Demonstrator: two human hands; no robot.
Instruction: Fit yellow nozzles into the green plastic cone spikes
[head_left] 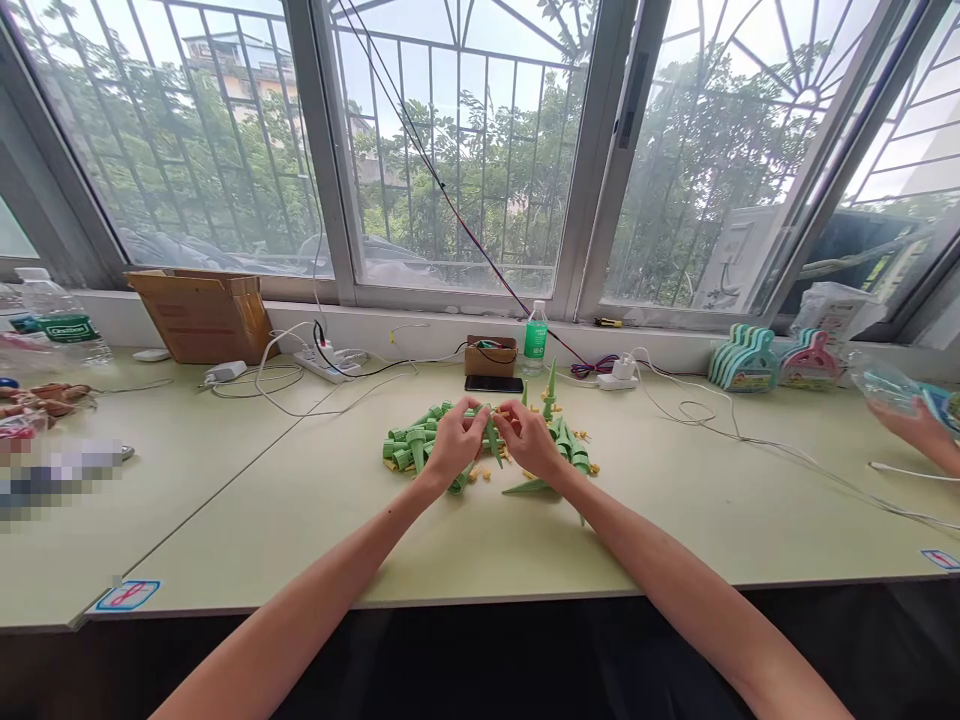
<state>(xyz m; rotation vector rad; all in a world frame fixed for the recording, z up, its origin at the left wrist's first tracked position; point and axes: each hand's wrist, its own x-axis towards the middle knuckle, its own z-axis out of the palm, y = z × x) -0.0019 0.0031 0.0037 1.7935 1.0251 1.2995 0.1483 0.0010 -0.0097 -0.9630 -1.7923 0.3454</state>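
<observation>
With left hand (455, 440) and right hand (529, 437) I pinch a green cone (493, 443), its long axis steep, tip down, slightly right.

Workroom, hand-assembly type by appearance. My station: one long, pale worktable (262, 530), seamed, edge bearing a marked label (129, 595), set beneath barred windows (465, 170). Before me, many like green pieces (409, 440), heaped; further along, matching turquoise items (742, 362), ranked; one power strip (330, 366); at my right, another person's hand (919, 430) beside clear plastic (885, 382).
</observation>
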